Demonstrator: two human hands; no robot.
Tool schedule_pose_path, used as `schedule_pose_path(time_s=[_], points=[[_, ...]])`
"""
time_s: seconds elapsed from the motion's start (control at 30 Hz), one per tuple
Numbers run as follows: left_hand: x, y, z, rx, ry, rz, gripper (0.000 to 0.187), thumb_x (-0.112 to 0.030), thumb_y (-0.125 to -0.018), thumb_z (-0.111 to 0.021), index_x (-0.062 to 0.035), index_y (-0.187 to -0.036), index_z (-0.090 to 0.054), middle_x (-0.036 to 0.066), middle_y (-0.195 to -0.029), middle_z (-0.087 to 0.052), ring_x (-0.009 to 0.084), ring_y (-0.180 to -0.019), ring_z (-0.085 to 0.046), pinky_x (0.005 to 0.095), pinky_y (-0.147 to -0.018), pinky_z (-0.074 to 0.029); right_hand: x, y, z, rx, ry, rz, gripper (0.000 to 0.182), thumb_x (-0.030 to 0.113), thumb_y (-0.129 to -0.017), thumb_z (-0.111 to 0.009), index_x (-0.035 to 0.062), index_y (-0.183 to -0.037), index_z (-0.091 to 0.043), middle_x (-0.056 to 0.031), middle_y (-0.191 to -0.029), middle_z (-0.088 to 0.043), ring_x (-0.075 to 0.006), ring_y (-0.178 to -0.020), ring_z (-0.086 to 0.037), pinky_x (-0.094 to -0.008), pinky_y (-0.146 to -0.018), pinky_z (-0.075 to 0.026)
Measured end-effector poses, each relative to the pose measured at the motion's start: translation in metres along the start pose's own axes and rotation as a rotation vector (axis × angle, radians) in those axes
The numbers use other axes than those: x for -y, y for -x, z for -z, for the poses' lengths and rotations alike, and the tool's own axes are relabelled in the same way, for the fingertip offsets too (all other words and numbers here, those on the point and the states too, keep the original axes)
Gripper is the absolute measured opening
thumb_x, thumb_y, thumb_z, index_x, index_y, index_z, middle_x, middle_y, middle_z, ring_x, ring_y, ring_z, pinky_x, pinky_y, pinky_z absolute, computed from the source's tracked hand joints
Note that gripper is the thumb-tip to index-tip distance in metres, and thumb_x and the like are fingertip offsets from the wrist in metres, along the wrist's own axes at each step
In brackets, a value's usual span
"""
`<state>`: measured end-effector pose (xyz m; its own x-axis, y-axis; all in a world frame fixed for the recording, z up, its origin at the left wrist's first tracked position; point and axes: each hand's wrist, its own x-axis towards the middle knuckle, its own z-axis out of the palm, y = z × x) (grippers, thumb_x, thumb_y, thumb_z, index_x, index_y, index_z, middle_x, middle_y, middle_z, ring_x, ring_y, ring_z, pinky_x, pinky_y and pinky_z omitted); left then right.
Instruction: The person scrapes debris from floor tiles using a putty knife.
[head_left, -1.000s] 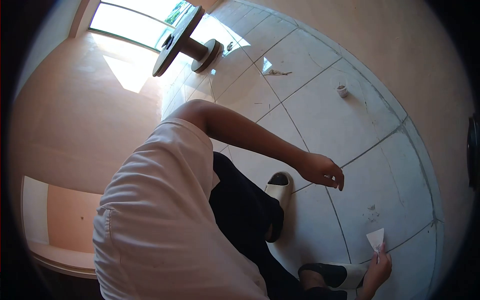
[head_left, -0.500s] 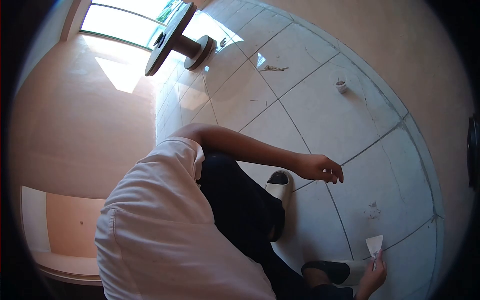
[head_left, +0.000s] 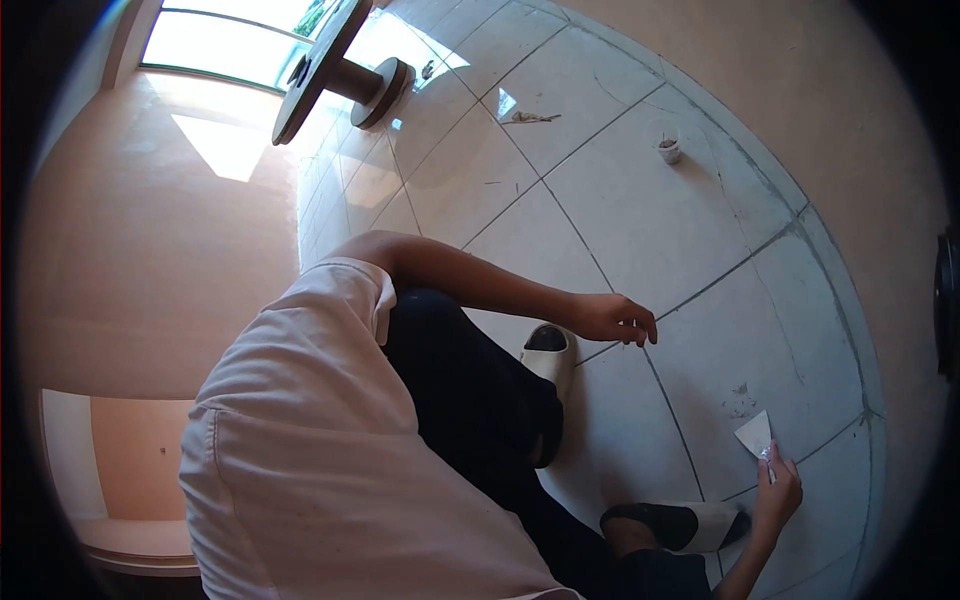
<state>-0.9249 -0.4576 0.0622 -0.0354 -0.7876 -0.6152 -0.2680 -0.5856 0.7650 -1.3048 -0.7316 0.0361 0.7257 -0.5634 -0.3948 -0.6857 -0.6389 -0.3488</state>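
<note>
My right hand (head_left: 779,492), at the lower right, is closed around the handle of a putty knife (head_left: 755,434) with a wide, pale blade. The blade is close to a patch of grey residue (head_left: 740,402) on the white floor tile. My left hand (head_left: 618,318) hangs over the tiles in front of my knee, holding nothing, its fingers loosely bent and a little apart. Below the left hand is one of my slip-on shoes (head_left: 545,362); the other shoe (head_left: 712,527) is beside my right forearm.
A small white cup (head_left: 669,151) stands on the tiles near the wall base. Farther off are a twisted scrap (head_left: 531,118) and a large cable spool (head_left: 350,80) by the bright window. The wall (head_left: 840,100) curves along the right side.
My right hand has moved the putty knife towards the residue patch, and the blade has turned. My left hand shows slightly farther left as the whole view shifts.
</note>
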Motion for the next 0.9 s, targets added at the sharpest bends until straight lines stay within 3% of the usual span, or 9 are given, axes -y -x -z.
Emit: schedule_pose_path(time_s=[0.1,0.17,0.3,0.43,0.57,0.7,0.83,0.9], points=[[-0.003,0.005,0.002,-0.022,0.012,-0.017,0.029,-0.019,-0.105,-0.048,-0.009,-0.127,-0.062,0.007,-0.112,-0.07,0.0177,-0.097,-0.067,0.0377,-0.088,-0.053,-0.051,0.012,0.015,0.025,-0.09,-0.167,0.042,0.012,-0.091,-0.069,0.0142,-0.133,-0.068,-0.014,-0.094,-0.066,-0.0305,-0.086,-0.066,-0.0407,-0.075,-0.051],[-0.001,0.008,0.004,-0.067,0.03,-0.033,0.028,-0.022,-0.106,-0.048,-0.0095,-0.127,-0.063,0.007,-0.113,-0.07,0.0177,-0.097,-0.067,0.0376,-0.087,-0.053,-0.115,0.025,0.019,-0.081,0.006,-0.168,0.043,0.01,-0.092,-0.067,0.0129,-0.134,-0.068,-0.0141,-0.093,-0.066,-0.0288,-0.084,-0.066,-0.0397,-0.075,-0.051],[0.024,0.01,0.007,-0.106,0.035,0.049,0.028,-0.022,-0.106,-0.048,-0.0099,-0.125,-0.064,0.007,-0.112,-0.071,0.0171,-0.095,-0.067,0.0373,-0.087,-0.053,-0.165,0.022,0.02,-0.027,-0.08,-0.187,0.042,0.008,-0.092,-0.066,0.0116,-0.133,-0.068,-0.0147,-0.09,-0.064,-0.0288,-0.082,-0.065,-0.04,-0.075,-0.05],[0.027,0.003,0.007,-0.062,0.003,0.064,0.027,-0.022,-0.107,-0.048,-0.0097,-0.124,-0.064,0.007,-0.111,-0.07,0.0165,-0.096,-0.067,0.0364,-0.086,-0.053,-0.073,-0.005,-0.001,-0.022,-0.095,-0.03,0.043,0.008,-0.091,-0.068,0.0122,-0.134,-0.068,-0.0152,-0.09,-0.063,-0.0296,-0.081,-0.064,-0.0397,-0.074,-0.05],[0.011,-0.01,0.014,-0.052,-0.037,-0.01,0.027,-0.022,-0.107,-0.047,-0.0082,-0.125,-0.063,0.008,-0.11,-0.07,0.0175,-0.101,-0.067,0.0367,-0.088,-0.054,-0.031,-0.005,-0.003,-0.022,-0.076,0.065,0.042,0.008,-0.09,-0.068,0.0126,-0.132,-0.069,-0.0154,-0.088,-0.063,-0.0295,-0.08,-0.065,-0.0399,-0.072,-0.05],[0.001,-0.005,0.031,-0.133,-0.023,-0.043,0.028,-0.023,-0.108,-0.046,-0.0078,-0.126,-0.062,0.01,-0.112,-0.07,0.0198,-0.105,-0.067,0.0375,-0.09,-0.054,-0.097,0.029,0.036,-0.029,-0.075,-0.208,0.042,0.006,-0.092,-0.067,0.0084,-0.134,-0.067,-0.0173,-0.105,-0.07,-0.0333,-0.095,-0.068,-0.0402,-0.084,-0.052],[0.018,0.003,0.038,-0.24,0.003,0.014,0.028,-0.022,-0.106,-0.047,-0.0065,-0.123,-0.063,0.01,-0.108,-0.069,0.0189,-0.098,-0.067,0.0376,-0.088,-0.053,-0.124,0.063,0.032,0.084,-0.063,-0.262,0.04,0.008,-0.096,-0.063,0.0033,-0.135,-0.065,-0.0189,-0.118,-0.072,-0.0356,-0.106,-0.069,-0.0388,-0.09,-0.052],[0.031,0.005,0.035,-0.265,0.02,0.03,0.027,-0.021,-0.106,-0.047,-0.0064,-0.122,-0.064,0.01,-0.107,-0.069,0.0188,-0.096,-0.066,0.0374,-0.087,-0.052,-0.1,0.069,-0.006,-0.017,-0.237,-0.206,0.038,0.013,-0.1,-0.057,0.0014,-0.136,-0.063,-0.0207,-0.125,-0.07,-0.0375,-0.109,-0.069,-0.0395,-0.093,-0.053]])
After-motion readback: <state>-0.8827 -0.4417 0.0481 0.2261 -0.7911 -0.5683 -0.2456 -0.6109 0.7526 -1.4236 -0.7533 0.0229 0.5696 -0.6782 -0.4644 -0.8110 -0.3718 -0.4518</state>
